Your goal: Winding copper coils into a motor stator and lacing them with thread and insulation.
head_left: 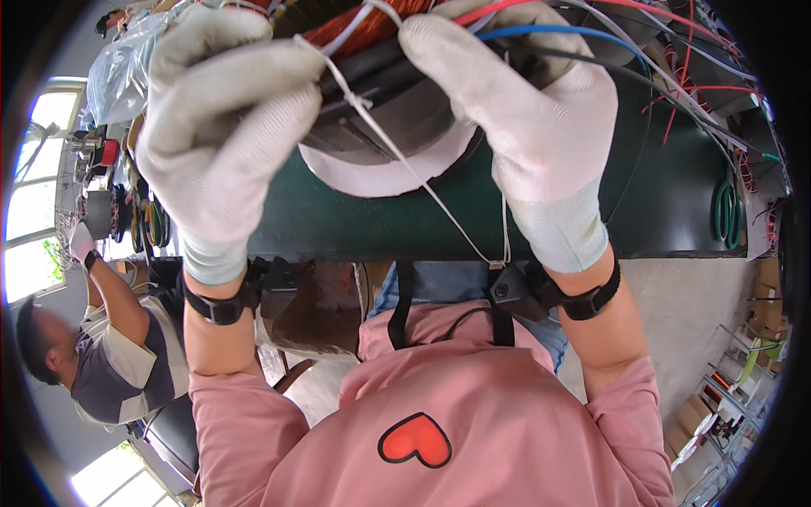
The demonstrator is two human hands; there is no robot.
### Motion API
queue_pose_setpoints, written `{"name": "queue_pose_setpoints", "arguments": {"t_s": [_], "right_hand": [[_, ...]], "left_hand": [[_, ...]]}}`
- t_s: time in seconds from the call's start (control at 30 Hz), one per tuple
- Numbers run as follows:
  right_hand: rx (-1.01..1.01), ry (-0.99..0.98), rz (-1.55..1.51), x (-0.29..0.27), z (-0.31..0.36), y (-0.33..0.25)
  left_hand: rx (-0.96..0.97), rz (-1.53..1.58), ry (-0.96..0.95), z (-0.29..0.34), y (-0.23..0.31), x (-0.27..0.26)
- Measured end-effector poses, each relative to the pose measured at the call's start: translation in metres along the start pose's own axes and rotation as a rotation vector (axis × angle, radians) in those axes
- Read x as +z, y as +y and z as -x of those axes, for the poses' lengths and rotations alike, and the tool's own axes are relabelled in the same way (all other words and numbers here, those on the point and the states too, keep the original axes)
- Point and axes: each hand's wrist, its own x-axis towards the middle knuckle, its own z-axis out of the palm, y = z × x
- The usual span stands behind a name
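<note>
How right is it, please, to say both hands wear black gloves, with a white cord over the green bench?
The left hand and right hand wear white gloves, not black, as the head view shows; the bench and cord are right.

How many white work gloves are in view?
3: one on the wearer's left hand, one on the right hand, one on the co-worker's raised hand at far left. The co-worker's other hand isn't visible; another glove may be hidden.

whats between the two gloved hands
The head view shows copper-wire winding, a black curved band and a knotted white cord between the left hand and the right hand.
</note>
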Motion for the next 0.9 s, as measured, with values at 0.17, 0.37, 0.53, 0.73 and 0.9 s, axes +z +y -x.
{"name": "queue_pose_setpoints", "arguments": {"t_s": [0.17,0.37,0.53,0.73,0.9], "right_hand": [[-0.02,0.048,0.034,0.007,0.006,-0.003],[-0.027,0.122,0.078,0.011,0.008,-0.002],[-0.048,0.062,0.074,0.005,0.006,0.003],[-0.226,0.038,0.36,-0.007,0.008,0.01],[-0.298,0.017,0.464,-0.009,0.009,0.011]], "left_hand": [[-0.136,0.163,0.028,-0.001,0.002,0.001],[-0.219,0.144,0.1,-0.004,0.008,0.01],[-0.176,0.257,0.118,0.003,0.006,0.013],[0.108,-0.015,0.044,0.005,-0.004,0.011],[0.191,-0.04,0.246,0.002,-0.014,0.025]]}}
